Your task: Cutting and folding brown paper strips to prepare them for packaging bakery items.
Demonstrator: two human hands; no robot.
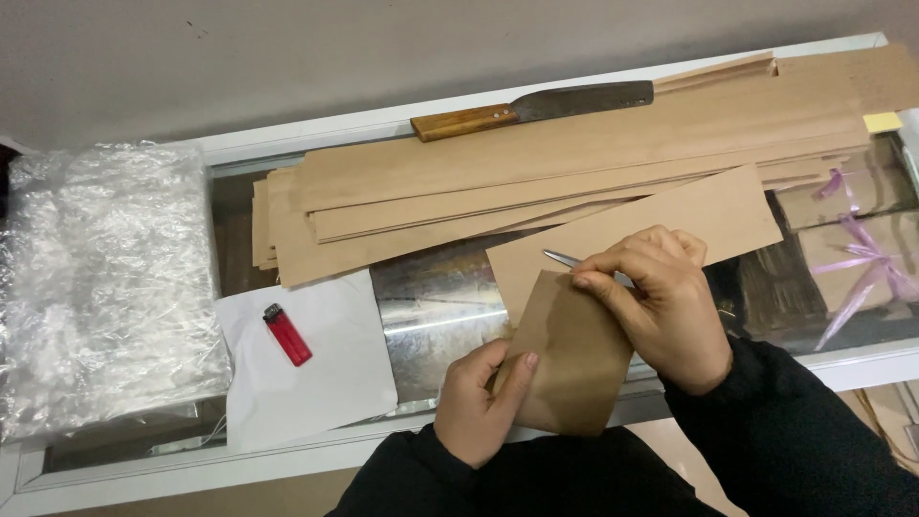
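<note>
Hands meet at lower centre: our left hand (476, 404) pinches the brown paper piece (567, 356); our right hand (661, 304) grips a thin metal tool (565, 258).

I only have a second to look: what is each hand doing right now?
Left hand: closed on the lower edge of the folded brown paper.
Right hand: closed on a thin metal tool, pressed to the paper's top edge.

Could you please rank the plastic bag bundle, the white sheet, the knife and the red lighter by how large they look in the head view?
1. plastic bag bundle
2. white sheet
3. knife, long but narrow
4. red lighter
</note>
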